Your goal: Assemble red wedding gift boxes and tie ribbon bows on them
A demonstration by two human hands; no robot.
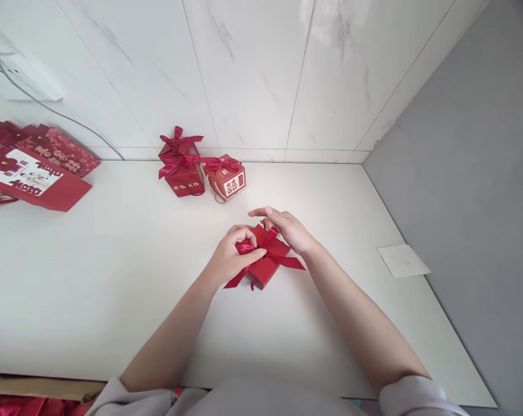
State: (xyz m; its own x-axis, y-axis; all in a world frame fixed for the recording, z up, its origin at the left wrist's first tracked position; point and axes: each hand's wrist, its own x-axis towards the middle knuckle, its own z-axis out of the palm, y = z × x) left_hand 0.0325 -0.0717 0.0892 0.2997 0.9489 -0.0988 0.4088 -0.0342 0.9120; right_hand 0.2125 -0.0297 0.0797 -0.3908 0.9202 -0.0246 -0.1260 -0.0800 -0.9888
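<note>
A small red gift box (268, 267) lies on the white table (114, 277) just in front of me, with a red satin ribbon (249, 249) tied across its top. My left hand (234, 254) pinches the left loop of the ribbon between thumb and fingers. My right hand (287, 228) is on the box's right side, its fingers closed on the right loop of the ribbon with the index finger pointing left. Two ribbon tails trail off the box, one to the lower left and one to the right.
Three finished red boxes with bows (201, 170) stand by the marble wall. A stack of flat red boxes (32, 167) lies far left under a grey cable (49, 107). A white paper slip (403, 260) lies at the right beside the grey wall.
</note>
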